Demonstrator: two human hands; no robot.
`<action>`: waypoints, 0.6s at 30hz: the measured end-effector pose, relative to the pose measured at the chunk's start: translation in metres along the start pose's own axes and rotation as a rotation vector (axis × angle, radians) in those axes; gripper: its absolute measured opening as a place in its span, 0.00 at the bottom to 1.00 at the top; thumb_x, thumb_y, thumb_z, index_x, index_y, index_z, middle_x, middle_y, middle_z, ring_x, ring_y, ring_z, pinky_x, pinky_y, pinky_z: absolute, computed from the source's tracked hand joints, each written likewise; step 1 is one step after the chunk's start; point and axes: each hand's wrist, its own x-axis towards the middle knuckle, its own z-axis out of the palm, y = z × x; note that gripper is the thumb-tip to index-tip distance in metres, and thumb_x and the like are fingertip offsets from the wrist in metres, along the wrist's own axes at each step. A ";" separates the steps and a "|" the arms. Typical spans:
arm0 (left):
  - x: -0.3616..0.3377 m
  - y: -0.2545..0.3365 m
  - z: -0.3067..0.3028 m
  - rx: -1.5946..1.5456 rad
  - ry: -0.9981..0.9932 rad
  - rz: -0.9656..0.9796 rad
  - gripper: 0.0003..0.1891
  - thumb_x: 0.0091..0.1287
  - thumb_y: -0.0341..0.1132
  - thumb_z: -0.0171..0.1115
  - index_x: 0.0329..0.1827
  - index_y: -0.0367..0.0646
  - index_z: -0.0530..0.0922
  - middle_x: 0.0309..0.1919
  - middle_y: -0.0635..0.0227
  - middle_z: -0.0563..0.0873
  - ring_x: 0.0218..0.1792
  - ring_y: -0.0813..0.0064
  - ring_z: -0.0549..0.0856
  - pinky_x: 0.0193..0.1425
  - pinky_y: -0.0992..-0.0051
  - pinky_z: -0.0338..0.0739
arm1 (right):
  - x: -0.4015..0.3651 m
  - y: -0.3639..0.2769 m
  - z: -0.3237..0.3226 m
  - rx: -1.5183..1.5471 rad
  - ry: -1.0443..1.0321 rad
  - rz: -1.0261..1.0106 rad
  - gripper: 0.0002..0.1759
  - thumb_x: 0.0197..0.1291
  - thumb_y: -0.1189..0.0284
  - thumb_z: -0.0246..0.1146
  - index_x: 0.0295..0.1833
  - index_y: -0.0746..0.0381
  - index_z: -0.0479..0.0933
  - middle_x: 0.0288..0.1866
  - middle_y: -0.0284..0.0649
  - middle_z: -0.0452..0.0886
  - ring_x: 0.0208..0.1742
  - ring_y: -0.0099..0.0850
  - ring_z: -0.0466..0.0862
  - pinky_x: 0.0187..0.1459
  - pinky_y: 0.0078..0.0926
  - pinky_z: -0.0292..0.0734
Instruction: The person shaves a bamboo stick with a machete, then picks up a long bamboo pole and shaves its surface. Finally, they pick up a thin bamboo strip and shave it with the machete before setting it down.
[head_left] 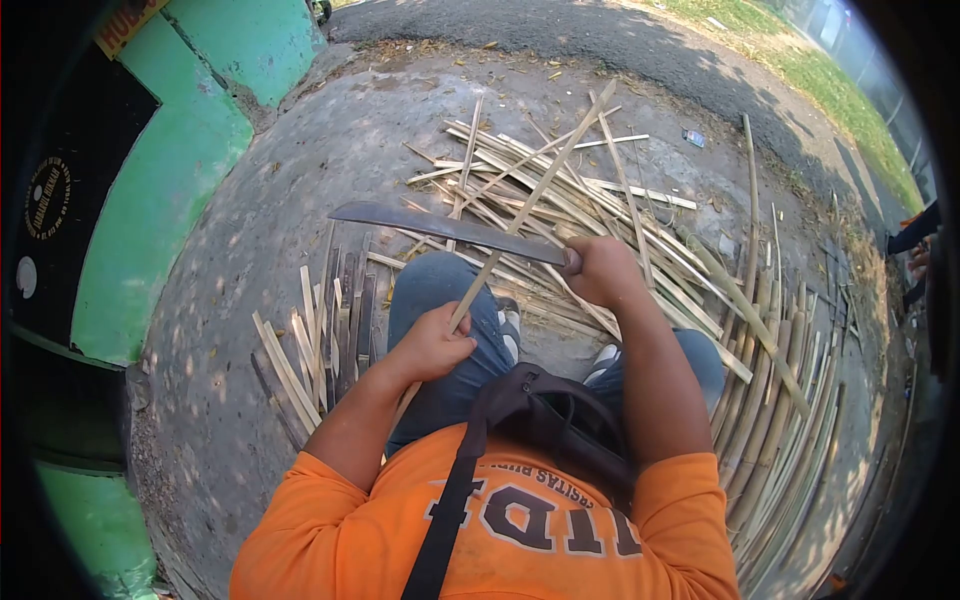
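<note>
My left hand (432, 345) grips a long thin bamboo strip (545, 178) low on its length, over my left knee. The strip slants up and away to the right. My right hand (600, 270) holds the handle of a machete (440, 225). Its long grey blade points left and crosses in front of the strip just above my left hand.
A heap of split bamboo strips (560, 195) lies on the concrete ground in front of my knees. Short cut pieces (320, 330) lie to the left, longer slats (790, 420) to the right. A green wall (170, 180) stands at left. A black bag (560, 420) hangs at my chest.
</note>
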 end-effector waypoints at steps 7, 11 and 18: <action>-0.002 0.005 0.000 0.015 -0.003 -0.001 0.11 0.63 0.33 0.69 0.41 0.40 0.74 0.30 0.68 0.78 0.32 0.76 0.76 0.39 0.71 0.74 | -0.001 0.004 -0.007 0.061 0.013 0.059 0.19 0.59 0.58 0.74 0.33 0.63 0.81 0.31 0.54 0.83 0.36 0.59 0.82 0.39 0.52 0.77; -0.002 0.000 0.001 0.009 0.002 0.005 0.12 0.63 0.33 0.70 0.41 0.41 0.74 0.30 0.68 0.78 0.33 0.75 0.77 0.40 0.70 0.74 | -0.004 -0.006 0.002 0.091 -0.006 -0.104 0.12 0.57 0.64 0.70 0.32 0.61 0.80 0.29 0.51 0.83 0.36 0.56 0.83 0.39 0.51 0.78; 0.000 -0.001 0.001 0.058 0.010 0.028 0.12 0.63 0.33 0.70 0.41 0.41 0.74 0.31 0.67 0.78 0.33 0.74 0.77 0.41 0.69 0.75 | -0.001 -0.010 0.001 -0.085 -0.105 -0.173 0.04 0.51 0.68 0.65 0.32 0.56 0.83 0.30 0.48 0.85 0.37 0.51 0.86 0.41 0.49 0.81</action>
